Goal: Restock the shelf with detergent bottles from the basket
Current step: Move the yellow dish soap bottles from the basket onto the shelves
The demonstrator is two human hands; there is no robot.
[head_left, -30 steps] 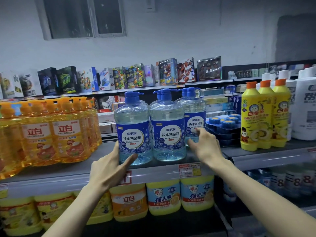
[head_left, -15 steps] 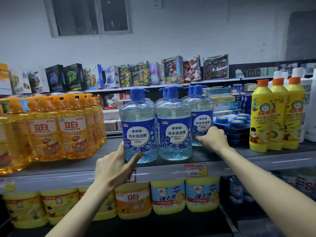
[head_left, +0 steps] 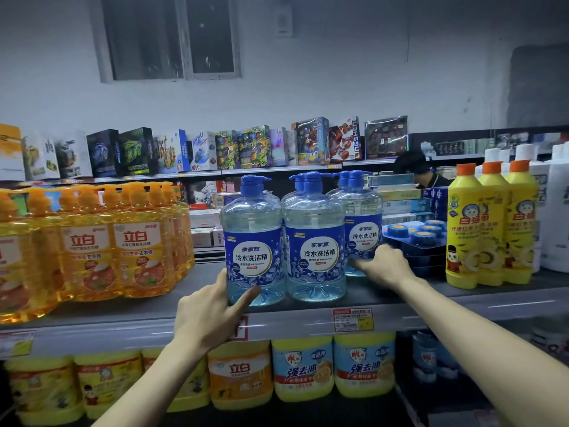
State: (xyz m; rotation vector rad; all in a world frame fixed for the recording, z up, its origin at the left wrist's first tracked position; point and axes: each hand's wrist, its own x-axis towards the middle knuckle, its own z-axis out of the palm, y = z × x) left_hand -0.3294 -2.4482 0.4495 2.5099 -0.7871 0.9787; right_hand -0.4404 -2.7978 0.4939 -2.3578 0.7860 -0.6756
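With the left hand (head_left: 212,315) wrapped round the front-left bottle (head_left: 252,241) and the right hand (head_left: 381,266) clasping the back-right bottle (head_left: 365,229) on the shelf (head_left: 477,300), I'd slide both back squarely, labels forward.

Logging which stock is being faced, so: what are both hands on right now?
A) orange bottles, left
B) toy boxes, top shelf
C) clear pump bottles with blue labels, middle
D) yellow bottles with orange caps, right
C: the left hand holds the front-left pump bottle low down, and the right hand holds the rear-right pump bottle near its base.
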